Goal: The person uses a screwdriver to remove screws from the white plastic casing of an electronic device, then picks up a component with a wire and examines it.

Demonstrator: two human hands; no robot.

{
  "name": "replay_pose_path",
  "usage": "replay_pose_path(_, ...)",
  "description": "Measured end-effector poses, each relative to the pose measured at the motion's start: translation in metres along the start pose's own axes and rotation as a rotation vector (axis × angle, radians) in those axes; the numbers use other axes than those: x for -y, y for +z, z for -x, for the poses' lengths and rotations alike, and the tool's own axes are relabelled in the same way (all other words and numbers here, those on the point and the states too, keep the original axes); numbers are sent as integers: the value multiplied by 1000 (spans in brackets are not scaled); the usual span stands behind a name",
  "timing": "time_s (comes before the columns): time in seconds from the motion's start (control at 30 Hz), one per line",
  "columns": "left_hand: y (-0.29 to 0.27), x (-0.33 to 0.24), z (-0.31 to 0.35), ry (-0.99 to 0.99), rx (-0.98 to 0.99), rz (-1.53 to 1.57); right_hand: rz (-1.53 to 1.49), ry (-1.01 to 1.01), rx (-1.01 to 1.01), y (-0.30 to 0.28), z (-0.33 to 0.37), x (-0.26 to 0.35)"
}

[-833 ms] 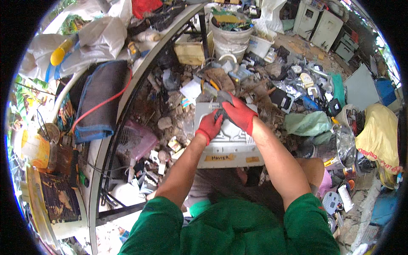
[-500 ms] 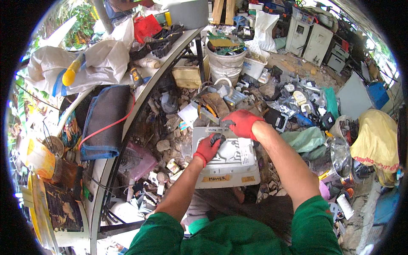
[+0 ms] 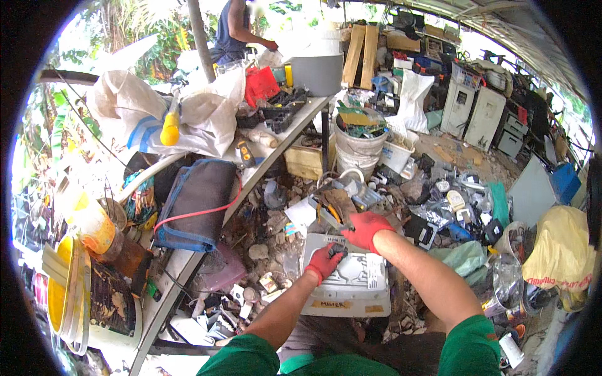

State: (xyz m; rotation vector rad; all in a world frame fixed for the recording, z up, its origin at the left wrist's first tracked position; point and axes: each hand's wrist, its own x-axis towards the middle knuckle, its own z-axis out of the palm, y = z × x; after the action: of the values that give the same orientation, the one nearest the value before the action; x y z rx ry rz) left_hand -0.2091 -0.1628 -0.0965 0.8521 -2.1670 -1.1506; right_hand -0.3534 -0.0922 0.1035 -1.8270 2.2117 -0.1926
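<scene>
A flat grey metal casing lies across my lap, with strips of tan tape near its edges and a white printed label on its right side. My left hand, in a red glove with dark fingertips, is closed over the casing's upper left part. Over the far right edge is my right hand, also red-gloved, its fingers curled together. Whatever either hand pinches is too small or hidden to make out. Just beyond the casing, pliers with orange handles rest in a container of tools.
A long table runs along the left, bearing a folded dark mat and a yellow-handled tool. A white bucket of circuit boards stands ahead. Scrap covers the ground. Another person stands behind the table.
My view has tilted upward, so the scene sits lower and more to the right, and the other person shows more. Both hands stay at the casing, with little movement relative to it.
</scene>
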Motion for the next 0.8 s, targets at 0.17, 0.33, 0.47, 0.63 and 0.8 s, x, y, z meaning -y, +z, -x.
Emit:
replay_pose_path(0.17, 1, 1, -6, -18, 23, 13, 157, -172, 137, 1, -15, -8)
replay_pose_path(0.33, -3, -12, -1, 103, -7, -33, 250, -513, 102, 8, -17, -14)
replay_pose_path(0.47, -5, -14, 0, 15, 6, -38, 193, -582, 186, 2, -19, -16)
replay_pose_path(0.63, -12, -19, 6, 26, 6, -12, 75, -133, 89, -11, 2, 8)
replay_pose_path(0.8, -6, -17, -2, 24, 43, 134, 340, -104, 216, -3, -10, 2)
